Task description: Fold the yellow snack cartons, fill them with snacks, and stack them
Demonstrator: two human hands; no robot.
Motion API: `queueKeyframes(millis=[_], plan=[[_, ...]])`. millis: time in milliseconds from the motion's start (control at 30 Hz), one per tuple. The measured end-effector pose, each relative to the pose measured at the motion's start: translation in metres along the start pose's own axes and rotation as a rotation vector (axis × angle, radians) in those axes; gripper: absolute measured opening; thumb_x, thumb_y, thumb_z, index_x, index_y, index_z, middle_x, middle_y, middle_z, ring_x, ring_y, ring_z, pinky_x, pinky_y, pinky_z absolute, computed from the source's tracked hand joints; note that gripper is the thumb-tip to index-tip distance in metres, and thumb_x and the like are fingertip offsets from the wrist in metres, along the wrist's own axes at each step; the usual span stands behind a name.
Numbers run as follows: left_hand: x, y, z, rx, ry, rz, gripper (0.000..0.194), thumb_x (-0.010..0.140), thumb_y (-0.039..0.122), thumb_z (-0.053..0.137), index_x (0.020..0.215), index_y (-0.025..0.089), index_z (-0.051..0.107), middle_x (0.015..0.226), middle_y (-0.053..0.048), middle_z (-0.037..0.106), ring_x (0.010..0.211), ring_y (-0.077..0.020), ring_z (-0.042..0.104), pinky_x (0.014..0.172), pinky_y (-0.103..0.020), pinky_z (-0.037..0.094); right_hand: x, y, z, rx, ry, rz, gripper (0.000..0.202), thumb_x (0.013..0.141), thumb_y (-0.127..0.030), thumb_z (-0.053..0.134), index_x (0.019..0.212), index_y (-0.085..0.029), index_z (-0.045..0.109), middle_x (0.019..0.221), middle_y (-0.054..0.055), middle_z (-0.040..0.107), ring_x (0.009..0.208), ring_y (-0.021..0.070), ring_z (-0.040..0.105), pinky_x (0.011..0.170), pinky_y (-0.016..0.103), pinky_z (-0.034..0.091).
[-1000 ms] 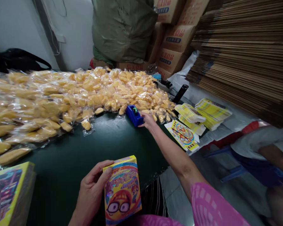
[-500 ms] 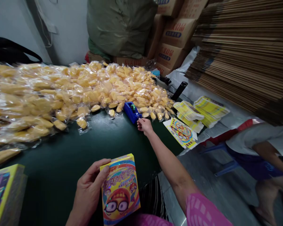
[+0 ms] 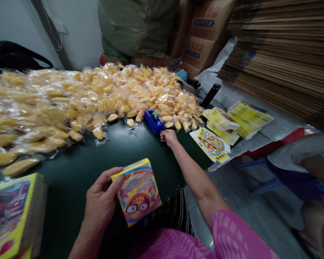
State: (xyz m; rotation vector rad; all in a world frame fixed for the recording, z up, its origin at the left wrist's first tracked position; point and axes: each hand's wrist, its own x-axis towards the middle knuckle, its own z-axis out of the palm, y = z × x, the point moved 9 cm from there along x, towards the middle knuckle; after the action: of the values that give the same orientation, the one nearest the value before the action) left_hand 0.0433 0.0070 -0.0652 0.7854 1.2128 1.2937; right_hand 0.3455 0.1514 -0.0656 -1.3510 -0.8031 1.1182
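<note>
My left hand (image 3: 104, 194) is closed on the upper left corner of a small yellow cardboard box (image 3: 137, 192) with a cartoon face in glasses. The box is tilted and held above the near edge of the table. Stretched forward, my right hand (image 3: 169, 137) has its fingers pinched together at the front end of a blue tape dispenser (image 3: 153, 122), which carries a small green roll. What those fingertips hold is too small to make out. Stacked yellow boxes (image 3: 18, 212) stand at the lower left.
A big heap of yellow pieces in clear wrappers (image 3: 97, 97) covers the back of the dark green table (image 3: 78, 172). Flat printed cartons (image 3: 212, 144) lie at right, near a black cylinder (image 3: 211, 95). Stacked cardboard (image 3: 280, 61) leans above. Another person (image 3: 299, 162) sits at right.
The view has shifted slightly. My left hand has brought the box a little higher and tilted it. My right hand stays pinched at the dispenser's front end.
</note>
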Motion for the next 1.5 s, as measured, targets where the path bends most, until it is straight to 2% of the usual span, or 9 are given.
queueKeyframes(millis=[67,167,233,333,400,600,800,1033,1500], plan=[[-0.008,0.029,0.002,0.056,0.018,0.225,0.034,0.064,0.037,0.087,0.090,0.019,0.076,0.082,-0.002,0.076,0.067,-0.0149,0.070,0.060,-0.021,0.058,-0.025,-0.004,-0.002,0.035,-0.007,0.053,0.022,0.095,-0.032,0.061,0.105,-0.013,0.063,0.093,0.004,0.066,0.074,0.0128,0.063,0.064,0.028,0.055],[-0.029,0.068,0.019,0.179,-0.048,0.605,0.022,0.075,0.025,0.080,0.096,0.022,0.076,0.101,-0.004,0.077,0.090,-0.0186,0.072,0.080,-0.027,0.060,-0.085,-0.021,-0.001,0.124,-0.054,0.070,0.024,0.088,-0.032,0.068,0.073,-0.014,0.060,0.057,-0.006,0.050,0.045,0.0047,0.043,0.043,0.018,0.037],[-0.044,0.082,0.034,0.278,-0.129,0.819,0.025,0.079,0.016,0.075,0.103,0.024,0.074,0.111,-0.005,0.075,0.102,-0.0205,0.070,0.088,-0.032,0.058,-0.134,-0.035,0.007,0.192,-0.136,0.047,0.028,0.079,-0.038,0.075,0.070,-0.016,0.060,0.051,-0.007,0.048,0.041,0.0051,0.041,0.040,0.019,0.033],[-0.062,0.090,0.052,0.470,-0.174,1.081,0.037,0.079,0.007,0.073,0.111,0.026,0.072,0.116,-0.006,0.074,0.105,-0.0219,0.070,0.093,-0.037,0.056,-0.194,-0.042,0.042,0.324,-0.401,0.064,0.031,0.073,-0.044,0.079,0.070,-0.017,0.064,0.048,-0.007,0.051,0.037,0.0053,0.040,0.038,0.021,0.031],[-0.073,0.092,0.062,0.555,-0.197,1.235,0.042,0.078,0.005,0.072,0.113,0.027,0.070,0.117,-0.006,0.074,0.107,-0.0237,0.070,0.098,-0.042,0.054,-0.210,-0.033,0.056,0.359,-0.474,0.131,0.035,0.069,-0.046,0.082,0.068,-0.016,0.064,0.047,-0.007,0.052,0.037,0.0051,0.041,0.037,0.020,0.031],[-0.095,0.101,0.080,0.683,-0.333,1.488,0.037,0.078,0.002,0.068,0.106,0.026,0.072,0.113,-0.007,0.075,0.111,-0.0266,0.068,0.102,-0.048,0.051,-0.203,-0.006,0.062,0.421,-0.535,0.297,0.039,0.060,-0.045,0.087,0.065,-0.014,0.063,0.046,-0.007,0.053,0.036,0.0042,0.040,0.036,0.019,0.028],[-0.094,0.107,0.078,0.640,-0.369,1.387,0.037,0.079,0.004,0.068,0.107,0.026,0.073,0.113,-0.007,0.075,0.109,-0.0260,0.069,0.098,-0.045,0.055,-0.213,-0.005,0.079,0.546,-0.600,0.346,0.039,0.062,-0.047,0.084,0.060,-0.017,0.059,0.043,-0.009,0.046,0.036,0.0032,0.034,0.037,0.019,0.025],[-0.074,0.089,0.057,0.353,-0.180,0.944,0.030,0.081,0.011,0.073,0.107,0.025,0.072,0.114,-0.005,0.073,0.104,-0.0205,0.070,0.093,-0.036,0.057,-0.193,0.005,0.076,0.432,-0.287,0.076,0.051,0.054,-0.060,0.085,0.060,-0.017,0.058,0.048,-0.005,0.056,0.035,0.0065,0.045,0.034,0.021,0.032],[-0.073,0.094,0.054,0.228,-0.179,0.847,0.029,0.079,0.008,0.074,0.102,0.026,0.074,0.111,-0.001,0.075,0.102,-0.0172,0.070,0.092,-0.030,0.057,-0.185,0.004,0.073,0.373,-0.228,0.007,0.049,0.057,-0.056,0.083,0.053,-0.020,0.052,0.047,-0.006,0.051,0.038,0.0066,0.042,0.035,0.021,0.031]])
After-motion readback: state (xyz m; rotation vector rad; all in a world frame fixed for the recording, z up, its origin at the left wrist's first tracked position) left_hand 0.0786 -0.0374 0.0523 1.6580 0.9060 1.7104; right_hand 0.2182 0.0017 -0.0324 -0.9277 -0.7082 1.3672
